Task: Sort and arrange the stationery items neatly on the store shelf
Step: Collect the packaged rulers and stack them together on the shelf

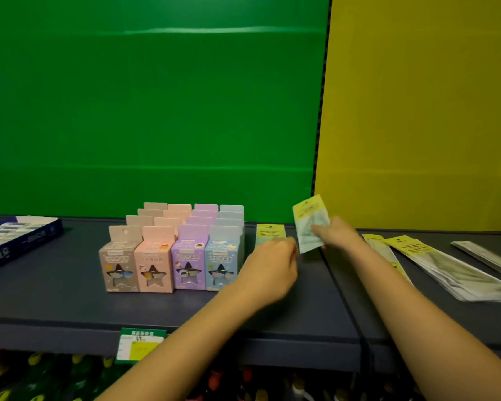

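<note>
Packets being stood beside the boxes (172, 256) on the shelf (55, 299)
Right hand (334, 234) pinches a packet (310, 224); left hand (272, 267) steadies the upright packet (269, 234), grip unclear; next, set it alongside

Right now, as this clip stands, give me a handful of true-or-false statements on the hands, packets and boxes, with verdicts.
1. The right hand holds a packet lifted off the shelf. True.
2. The star-window boxes lie scattered flat. False: they stand upright in four tidy rows by colour.
3. The left hand is at a yellow-topped packet standing just right of the blue boxes. True.
4. The loose flat packets lie left of the boxes. False: they lie on the right section of the shelf.
5. The panel behind the boxes is yellow. False: the green panel is behind them; the yellow panel is farther right.
</note>
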The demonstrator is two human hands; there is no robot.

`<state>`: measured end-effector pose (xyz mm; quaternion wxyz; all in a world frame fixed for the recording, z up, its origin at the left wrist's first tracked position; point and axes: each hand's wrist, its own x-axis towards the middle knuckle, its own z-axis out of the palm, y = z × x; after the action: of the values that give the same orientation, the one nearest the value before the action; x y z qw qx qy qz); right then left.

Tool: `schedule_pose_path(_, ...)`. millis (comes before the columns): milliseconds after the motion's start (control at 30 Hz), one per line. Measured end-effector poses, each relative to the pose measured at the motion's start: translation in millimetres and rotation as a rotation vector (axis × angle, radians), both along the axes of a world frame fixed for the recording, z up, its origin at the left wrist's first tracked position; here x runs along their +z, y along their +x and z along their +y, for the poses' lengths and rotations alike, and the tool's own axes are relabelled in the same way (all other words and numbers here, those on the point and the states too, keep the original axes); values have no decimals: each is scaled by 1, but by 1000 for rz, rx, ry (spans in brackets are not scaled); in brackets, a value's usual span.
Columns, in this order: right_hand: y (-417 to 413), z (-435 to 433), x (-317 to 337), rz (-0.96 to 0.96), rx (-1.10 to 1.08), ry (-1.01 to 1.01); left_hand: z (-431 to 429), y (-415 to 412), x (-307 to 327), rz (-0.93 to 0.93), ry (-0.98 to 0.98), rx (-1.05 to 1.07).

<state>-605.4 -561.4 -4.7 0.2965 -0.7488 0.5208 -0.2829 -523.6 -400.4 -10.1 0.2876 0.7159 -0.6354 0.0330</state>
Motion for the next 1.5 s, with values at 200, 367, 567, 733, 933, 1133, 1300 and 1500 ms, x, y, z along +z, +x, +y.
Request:
schedule_pose_path(200, -57, 12, 18, -228, 72, -52, -79, -4, -11, -117, 290, 368)
schedule_pose_path(367, -84, 23, 17, -250, 117, -49, -105, 11, -34, -52, 430, 587)
schedule_pose_path(567, -109, 25, 11, -278, 106, -59, -113, 21, -16, 373, 339, 612)
schedule_pose_path(733, -131, 27, 11, -293, 64, -51, -110, 16, -10, 393, 278, 499)
schedule_pose_path(933, -180, 25, 16, -460, -48, -102, -92, -35, 19, 501, -169, 192)
schedule_pose_path(1133, -244, 12, 26, -484, -165, -75, -96, -133, 30, 1003, -30, -194)
schedule_pose_path(1300, -287, -12, 35, -413, -71, -7, -138, -192, 4, 1037, 30, -95)
schedule_pose_path(1500, -306, -53, 16, -268, 94, 107, -163, -226, -13, 812, 9, 104)
